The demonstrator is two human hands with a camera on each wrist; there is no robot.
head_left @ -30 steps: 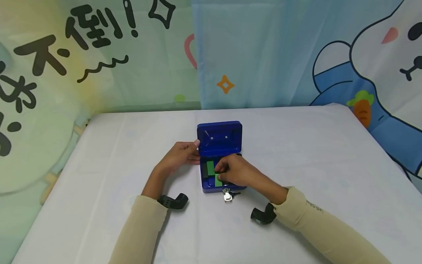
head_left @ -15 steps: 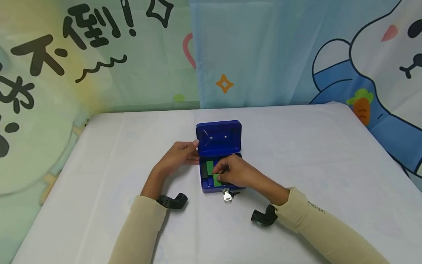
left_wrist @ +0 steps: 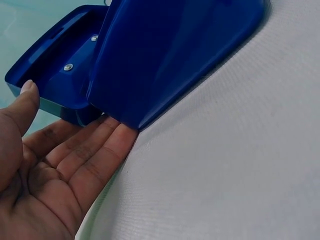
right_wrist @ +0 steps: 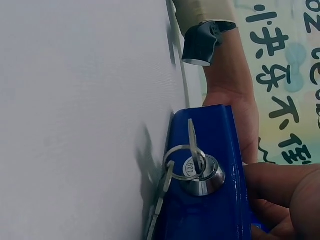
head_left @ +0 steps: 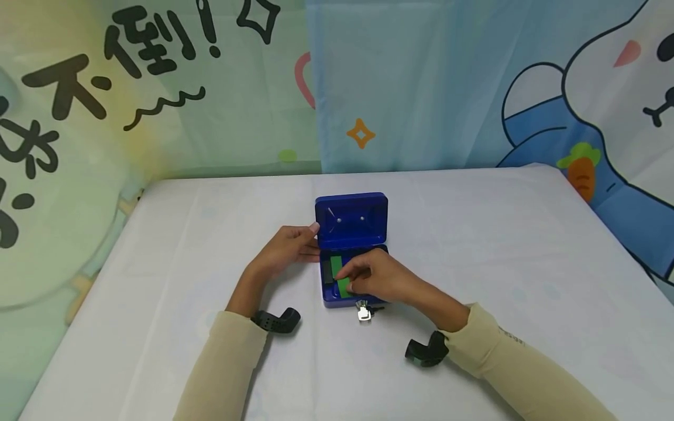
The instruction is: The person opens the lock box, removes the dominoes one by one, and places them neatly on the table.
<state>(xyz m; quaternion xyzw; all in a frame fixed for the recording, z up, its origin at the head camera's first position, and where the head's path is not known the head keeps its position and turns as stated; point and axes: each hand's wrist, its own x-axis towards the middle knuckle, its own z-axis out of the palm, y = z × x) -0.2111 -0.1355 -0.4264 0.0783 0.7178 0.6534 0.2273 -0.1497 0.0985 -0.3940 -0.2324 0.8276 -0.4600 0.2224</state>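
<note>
A blue cash box (head_left: 329, 303) stands with its lid (head_left: 353, 222) raised. My left hand (head_left: 288, 244) lies along the box's left side, fingers straight against the wall near the hinge and thumb at the lid's edge; the left wrist view shows this closely. Inside the box, my right hand (head_left: 381, 275) pinches a green block (head_left: 343, 287) between thumb and fingers near the front. Another green block (head_left: 336, 265) lies just behind it, beside a dark block (head_left: 327, 272) at the left wall. My right hand covers the right part of the interior.
A key (head_left: 364, 313) sits in the front lock (right_wrist: 205, 177), with a second key (right_wrist: 159, 202) hanging from its ring. The box rests on a white-covered table (head_left: 158, 280). Behind the table hangs a printed cloth (head_left: 411, 88). Both wrists wear black cameras.
My right hand has shifted slightly left inside the box, and the front green block has moved left with it, more in line with the one behind. The left hand stays in place.
</note>
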